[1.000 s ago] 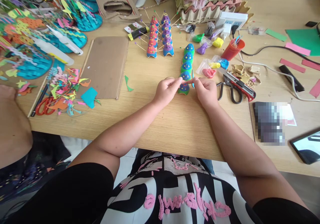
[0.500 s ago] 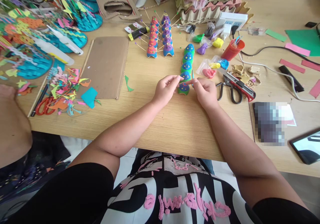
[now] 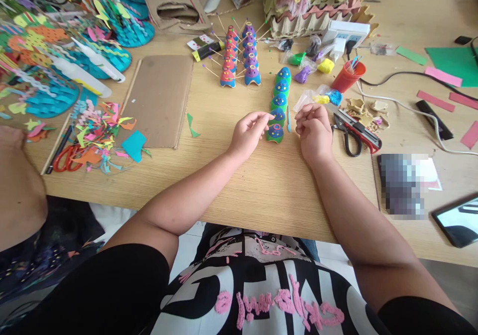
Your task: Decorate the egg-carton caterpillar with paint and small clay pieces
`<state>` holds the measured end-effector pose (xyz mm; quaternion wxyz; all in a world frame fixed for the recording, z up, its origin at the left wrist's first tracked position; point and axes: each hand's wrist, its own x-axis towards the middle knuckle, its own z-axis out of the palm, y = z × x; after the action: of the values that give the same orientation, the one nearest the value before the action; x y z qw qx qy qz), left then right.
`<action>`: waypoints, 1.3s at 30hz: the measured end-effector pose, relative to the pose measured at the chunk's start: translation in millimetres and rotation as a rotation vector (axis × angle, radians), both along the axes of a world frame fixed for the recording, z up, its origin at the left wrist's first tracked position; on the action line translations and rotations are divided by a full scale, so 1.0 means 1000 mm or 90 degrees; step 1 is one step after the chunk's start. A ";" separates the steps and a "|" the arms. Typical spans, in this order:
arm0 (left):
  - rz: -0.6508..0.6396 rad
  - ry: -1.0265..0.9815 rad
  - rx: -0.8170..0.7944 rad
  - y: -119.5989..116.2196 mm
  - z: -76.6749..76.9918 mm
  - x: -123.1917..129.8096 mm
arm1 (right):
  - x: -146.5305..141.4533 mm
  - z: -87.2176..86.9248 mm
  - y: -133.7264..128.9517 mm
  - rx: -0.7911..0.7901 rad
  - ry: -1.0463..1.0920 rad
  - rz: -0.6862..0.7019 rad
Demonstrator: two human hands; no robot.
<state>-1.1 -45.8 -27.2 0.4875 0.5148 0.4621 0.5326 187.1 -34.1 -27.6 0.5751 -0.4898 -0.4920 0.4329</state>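
Observation:
A green egg-carton strip with blue tops and small yellow dots stands on the table between my hands. My left hand is beside its near end, thumb and forefinger pinched together; whatever they hold is too small to make out. To the right of the strip is my right hand, its fingers curled inward over the spot by the clay bags, and what is in them is hidden. A thin blue stick tool lies along the strip's right side. Yellow clay and blue clay in plastic lie just beyond my right hand.
Black-handled scissors and a red utility knife lie right of my hand. A red cup stands behind them. Red and purple carton figures stand farther back. Cardboard and paper scraps lie left, near another person's arm.
My right hand has moved right, away from my left fingertips and the strip, and now covers the red clay. My left hand stays almost still.

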 end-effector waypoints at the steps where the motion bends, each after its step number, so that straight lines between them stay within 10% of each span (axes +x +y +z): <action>1: 0.000 0.004 0.000 0.000 0.000 0.000 | 0.001 0.000 0.001 -0.009 0.015 -0.003; 39: -0.005 0.020 0.086 0.005 -0.010 0.002 | 0.000 -0.001 0.002 -0.043 0.115 0.084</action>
<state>0.9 -40.6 -36.8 0.4463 0.5570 0.4305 0.5525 187.5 -32.4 -28.7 0.5705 -0.4343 -0.4547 0.5284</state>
